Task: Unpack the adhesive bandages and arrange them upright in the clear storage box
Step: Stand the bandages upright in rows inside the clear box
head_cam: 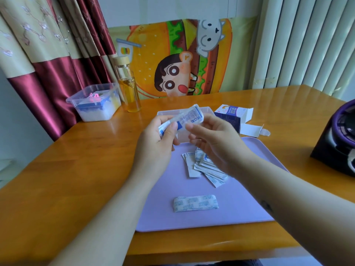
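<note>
My left hand (159,134) grips a white and blue plastic bandage packet (189,118), held up over the table. My right hand (213,139) hovers beside it with fingers loosely spread, fingertips close to the packet's right end and holding nothing. Below the hands, a loose pile of wrapped bandages (205,167) lies on the purple tray (192,221). A single folded strip of bandages (196,203) lies nearer me on the tray. The clear storage box (167,112) sits behind my hands, mostly hidden. The opened blue and white carton (233,114) lies at its right.
A second clear box (96,104) with blue and white contents stands at the table's back left. Beside it is a glass bottle (128,87) of yellow liquid. A black and purple object (336,143) sits at the right edge. The wooden table (76,169) meets a curtain at left.
</note>
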A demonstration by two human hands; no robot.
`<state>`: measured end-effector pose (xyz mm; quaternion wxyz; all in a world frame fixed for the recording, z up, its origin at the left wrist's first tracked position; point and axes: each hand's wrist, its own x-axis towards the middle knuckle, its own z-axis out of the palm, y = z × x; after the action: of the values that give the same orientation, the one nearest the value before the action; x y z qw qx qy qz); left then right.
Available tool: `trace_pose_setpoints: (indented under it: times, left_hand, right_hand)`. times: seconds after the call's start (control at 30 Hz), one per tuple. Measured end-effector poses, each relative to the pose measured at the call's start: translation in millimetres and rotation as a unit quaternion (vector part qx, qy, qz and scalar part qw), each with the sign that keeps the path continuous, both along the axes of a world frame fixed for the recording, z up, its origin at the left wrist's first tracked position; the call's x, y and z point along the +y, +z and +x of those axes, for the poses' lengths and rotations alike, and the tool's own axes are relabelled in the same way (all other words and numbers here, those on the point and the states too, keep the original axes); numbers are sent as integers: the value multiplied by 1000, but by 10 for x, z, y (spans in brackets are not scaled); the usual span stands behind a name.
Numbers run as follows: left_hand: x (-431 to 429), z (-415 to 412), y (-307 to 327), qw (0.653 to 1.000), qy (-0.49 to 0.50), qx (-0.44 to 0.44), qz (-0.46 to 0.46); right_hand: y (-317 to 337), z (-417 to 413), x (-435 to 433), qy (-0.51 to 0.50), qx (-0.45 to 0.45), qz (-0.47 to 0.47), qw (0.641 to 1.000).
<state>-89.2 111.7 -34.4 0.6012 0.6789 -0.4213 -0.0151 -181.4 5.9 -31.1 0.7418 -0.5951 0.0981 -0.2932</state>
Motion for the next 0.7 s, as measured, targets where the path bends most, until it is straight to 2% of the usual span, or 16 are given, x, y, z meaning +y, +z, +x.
trace_pose_setpoints:
  times: [0.17,0.27,0.47,0.6,0.7]
  left_hand:
    - [-103,1,-14,999,-8,24,-19]
    - [-195,41,-54,1000,-8,21,-16]
    - [-327,276,22,994,14,-101,48]
    - [-525,610,178,976,33,-179,118]
    - [-681,864,272,960,53,-215,169]
  right_hand:
    - [37,135,166,17,-32,136,990]
    - [69,255,169,15,-51,151,987]
    - [166,558,-60,-19,-41,78,996]
    - [305,833,-330,-29,-23,25,999]
    - [379,1051,-582,-67,18,-53,996]
